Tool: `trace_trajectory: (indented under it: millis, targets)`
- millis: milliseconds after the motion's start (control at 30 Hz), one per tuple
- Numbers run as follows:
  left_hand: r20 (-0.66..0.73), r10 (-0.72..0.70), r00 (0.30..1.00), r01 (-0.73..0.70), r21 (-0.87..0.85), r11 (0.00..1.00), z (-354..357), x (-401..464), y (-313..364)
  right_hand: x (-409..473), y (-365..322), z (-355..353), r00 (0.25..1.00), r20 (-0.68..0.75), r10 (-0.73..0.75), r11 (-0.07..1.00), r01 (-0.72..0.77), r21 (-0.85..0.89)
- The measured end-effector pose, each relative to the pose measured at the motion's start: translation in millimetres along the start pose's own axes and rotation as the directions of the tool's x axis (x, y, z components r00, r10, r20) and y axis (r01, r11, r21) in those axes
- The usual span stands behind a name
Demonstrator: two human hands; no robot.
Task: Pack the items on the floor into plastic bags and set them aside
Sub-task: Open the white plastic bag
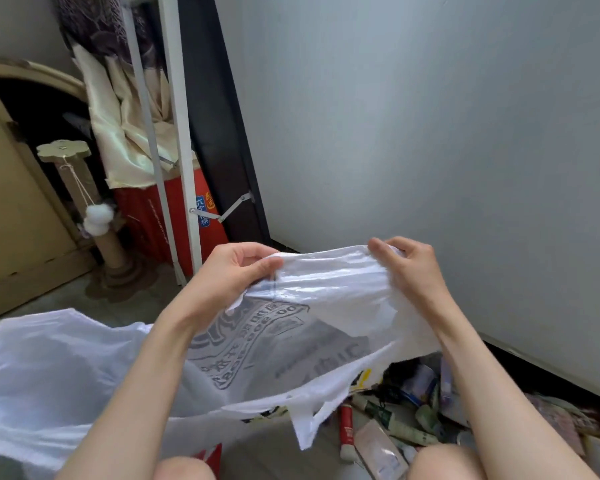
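I hold a white plastic bag point(312, 313) with grey printed lettering up in front of me. My left hand point(236, 268) pinches its top edge on the left. My right hand point(409, 265) grips the bunched top edge on the right, and the bag hangs stretched between them. Below it, on the floor at the lower right, lies a pile of small items point(406, 410): tubes, a red-capped stick point(346, 431), a pale flat packet point(378, 448) and sachets. The hanging bag hides part of the pile.
A larger white plastic bag point(49, 375) lies spread on the floor at the left. Behind it stand a cardboard cat scratching post point(94, 216), a red box point(184, 216), a cardboard panel and white frame poles. A grey wall point(430, 133) runs along the right.
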State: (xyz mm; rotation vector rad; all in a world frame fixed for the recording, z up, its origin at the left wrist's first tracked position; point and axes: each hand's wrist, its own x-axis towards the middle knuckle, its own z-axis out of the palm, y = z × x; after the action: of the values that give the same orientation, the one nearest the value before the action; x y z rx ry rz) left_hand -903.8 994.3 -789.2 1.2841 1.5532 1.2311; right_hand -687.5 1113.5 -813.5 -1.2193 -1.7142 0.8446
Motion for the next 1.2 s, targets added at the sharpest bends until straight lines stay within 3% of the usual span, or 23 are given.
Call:
trace_trajectory:
  millis: [67,100,200,267,333,433,500,533,600,633,667,733,800,867,967,1000,1067,1133,1200]
  targets:
    - [-0.058,-0.031,0.998,0.032,0.006,0.999,-1,2,-2,-2,-1,5,0.996,-0.009,-0.091,0.970,0.086,-0.226]
    - [-0.076,-0.041,0.996,0.043,0.025,0.999,0,2,-3,-5,-6,8,0.984,-0.001,-0.176,0.951,0.170,-0.260]
    - [-0.031,-0.034,0.999,0.037,0.090,0.995,7,-1,-4,-21,-32,20,0.875,0.156,-0.458,0.856,0.482,-0.188]
    - [0.008,-0.028,1.000,0.027,0.094,0.995,9,-3,-2,-33,-39,33,0.791,0.373,-0.485,0.802,0.573,-0.171]
    - [-0.003,-0.030,1.000,0.030,0.031,0.999,6,-5,1,-39,-36,44,0.769,0.453,-0.452,0.811,0.565,-0.151]
    - [-0.142,0.039,0.989,-0.034,0.036,0.999,3,-2,-3,-38,-28,54,0.831,0.361,-0.423,0.873,0.481,-0.084]
    - [-0.259,0.239,0.936,-0.151,0.317,0.936,5,3,-12,-33,-28,54,0.911,0.293,-0.291,0.940,0.329,-0.090]
    - [-0.255,0.383,0.888,-0.230,0.475,0.849,7,5,-17,-30,-27,52,0.944,0.251,-0.213,0.966,0.242,-0.090]
    - [-0.096,0.626,0.774,-0.423,0.658,0.623,10,11,-25,-23,-25,47,0.982,0.179,-0.055,0.998,0.062,-0.031]
    - [0.002,0.680,0.733,-0.497,0.684,0.534,12,12,-27,-21,-24,44,0.986,0.165,0.017,0.999,-0.025,0.043]
    - [0.094,0.695,0.712,-0.550,0.690,0.470,15,11,-29,-19,-23,40,0.982,0.171,0.078,0.987,-0.101,0.128]
    - [0.233,0.637,0.735,-0.577,0.708,0.407,23,10,-37,-18,-22,32,0.956,0.247,0.158,0.920,-0.234,0.314]
    - [0.260,0.563,0.785,-0.553,0.704,0.445,29,10,-44,-18,-20,24,0.913,0.366,0.178,0.841,-0.334,0.426]
    - [0.224,0.600,0.768,-0.582,0.636,0.507,29,14,-46,-16,-19,18,0.920,0.350,0.176,0.856,-0.318,0.407]
    - [0.203,0.665,0.719,-0.643,0.556,0.526,27,18,-40,-10,-11,12,0.992,0.067,0.111,0.991,-0.115,0.063]
    - [0.196,0.657,0.728,-0.634,0.558,0.536,28,18,-38,-8,-9,11,0.998,-0.018,0.063,0.995,-0.064,-0.079]
    - [0.135,0.591,0.795,-0.545,0.587,0.598,28,16,-36,-11,-9,12,0.988,-0.095,-0.118,0.978,0.099,-0.182]
    - [0.045,0.469,0.882,-0.409,0.565,0.716,25,16,-35,-19,-19,18,0.936,-0.036,-0.351,0.925,0.341,-0.168]
    - [-0.022,0.376,0.927,-0.323,0.468,0.823,22,16,-32,-29,-29,28,0.858,0.160,-0.487,0.844,0.510,-0.168]
